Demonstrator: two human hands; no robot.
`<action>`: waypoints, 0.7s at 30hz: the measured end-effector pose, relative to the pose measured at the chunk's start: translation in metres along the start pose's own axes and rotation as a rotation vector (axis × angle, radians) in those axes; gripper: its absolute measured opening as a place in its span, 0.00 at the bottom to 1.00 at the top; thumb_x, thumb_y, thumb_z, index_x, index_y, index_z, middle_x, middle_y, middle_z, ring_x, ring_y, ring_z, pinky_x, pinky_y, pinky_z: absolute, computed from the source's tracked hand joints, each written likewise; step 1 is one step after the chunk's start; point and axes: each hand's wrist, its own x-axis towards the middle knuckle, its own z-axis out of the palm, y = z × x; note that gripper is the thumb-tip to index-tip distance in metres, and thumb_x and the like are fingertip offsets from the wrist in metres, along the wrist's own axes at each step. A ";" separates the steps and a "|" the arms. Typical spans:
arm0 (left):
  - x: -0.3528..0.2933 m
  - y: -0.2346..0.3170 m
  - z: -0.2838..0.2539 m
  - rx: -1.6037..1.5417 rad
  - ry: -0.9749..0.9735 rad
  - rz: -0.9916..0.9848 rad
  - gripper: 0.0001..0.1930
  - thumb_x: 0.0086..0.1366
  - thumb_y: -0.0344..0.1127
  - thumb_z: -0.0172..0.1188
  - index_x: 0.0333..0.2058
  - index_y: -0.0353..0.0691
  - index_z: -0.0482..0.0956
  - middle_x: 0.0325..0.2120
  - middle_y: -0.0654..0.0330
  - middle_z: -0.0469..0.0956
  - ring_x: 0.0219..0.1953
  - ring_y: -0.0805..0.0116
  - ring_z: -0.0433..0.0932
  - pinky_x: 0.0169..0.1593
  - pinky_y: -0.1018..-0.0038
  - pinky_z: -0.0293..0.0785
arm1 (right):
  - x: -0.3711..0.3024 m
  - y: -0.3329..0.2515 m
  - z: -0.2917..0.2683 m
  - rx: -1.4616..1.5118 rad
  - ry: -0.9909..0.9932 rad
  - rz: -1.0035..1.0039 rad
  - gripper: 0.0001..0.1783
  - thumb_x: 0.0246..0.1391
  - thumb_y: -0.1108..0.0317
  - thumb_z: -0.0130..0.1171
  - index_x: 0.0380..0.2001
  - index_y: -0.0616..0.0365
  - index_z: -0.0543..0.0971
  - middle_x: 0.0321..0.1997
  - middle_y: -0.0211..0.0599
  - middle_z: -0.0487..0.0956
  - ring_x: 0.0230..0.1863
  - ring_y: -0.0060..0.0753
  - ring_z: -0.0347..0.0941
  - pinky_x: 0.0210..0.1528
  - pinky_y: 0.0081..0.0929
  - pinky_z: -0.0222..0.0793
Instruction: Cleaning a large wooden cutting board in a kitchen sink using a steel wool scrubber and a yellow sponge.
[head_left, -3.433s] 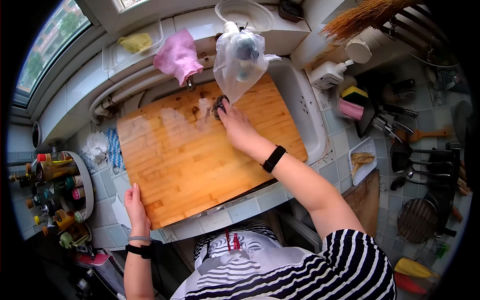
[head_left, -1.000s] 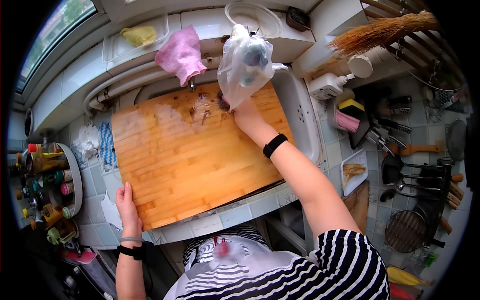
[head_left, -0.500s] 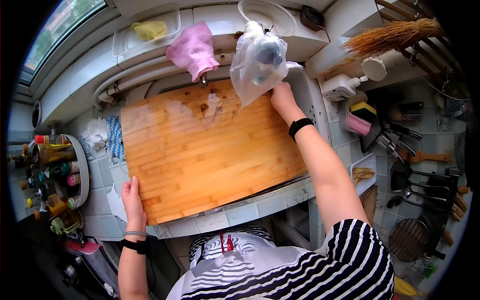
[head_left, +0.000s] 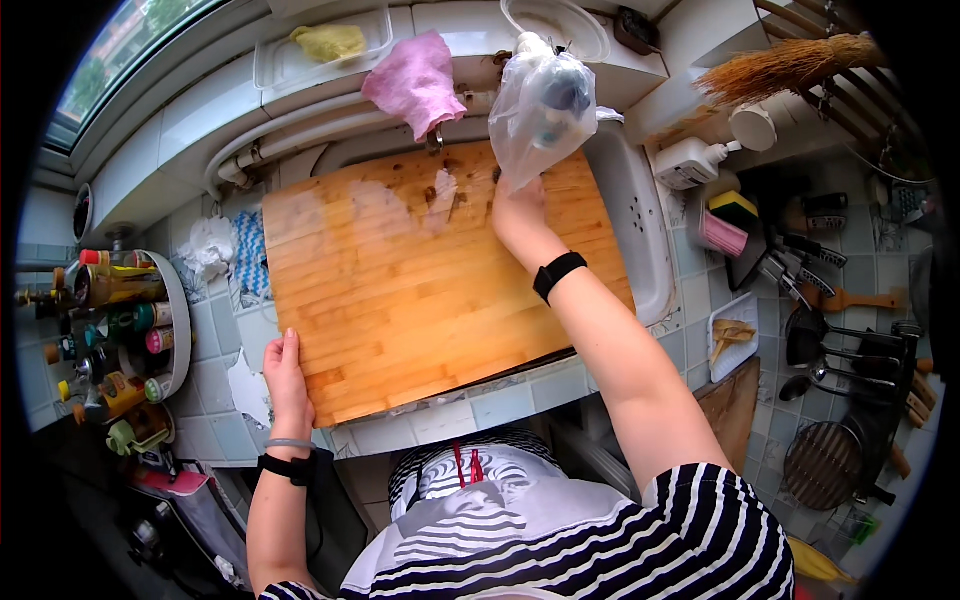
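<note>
A wooden cutting board lies slantwise across the sink, with wet patches and dark spots near its far edge. My left hand is closed on the board's near left corner, thumb along the edge and the other fingers mostly out of sight. Over the far part of the board reaches my right hand. Its fingers are hidden by a hanging clear plastic bag with dark and white things inside. Beside the bag, a pink cloth drapes over the faucet.
Left of the board are a blue-white cloth, crumpled white plastic and a rack of bottles. On the right stand a white pump bottle, a sponge, knives and hanging utensils. A straw broom juts in.
My right hand has moved left from the board's far right corner to behind the plastic bag's lower end. My left hand stays at the near left corner. The whole view has shifted slightly.
</note>
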 end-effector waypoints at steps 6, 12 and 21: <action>0.000 0.002 0.006 0.017 -0.039 0.012 0.12 0.70 0.42 0.57 0.34 0.40 0.71 0.31 0.66 0.75 0.34 0.79 0.69 0.42 0.79 0.67 | -0.055 -0.043 0.068 -0.612 -0.246 -0.811 0.27 0.51 0.72 0.53 0.57 0.66 0.71 0.67 0.51 0.64 0.58 0.49 0.65 0.60 0.41 0.64; 0.002 -0.007 -0.001 -0.023 0.003 0.005 0.12 0.70 0.42 0.57 0.34 0.40 0.71 0.31 0.66 0.75 0.34 0.79 0.69 0.42 0.79 0.68 | -0.041 0.062 -0.045 -0.595 -0.153 -0.609 0.27 0.53 0.79 0.48 0.58 0.61 0.71 0.68 0.50 0.64 0.62 0.54 0.64 0.64 0.45 0.59; 0.008 -0.006 0.002 0.002 0.001 -0.002 0.12 0.70 0.42 0.57 0.33 0.40 0.71 0.31 0.65 0.76 0.34 0.79 0.70 0.40 0.79 0.69 | -0.077 0.035 -0.023 -0.456 -0.083 -0.493 0.22 0.49 0.82 0.53 0.50 0.61 0.78 0.56 0.51 0.71 0.55 0.54 0.67 0.58 0.41 0.66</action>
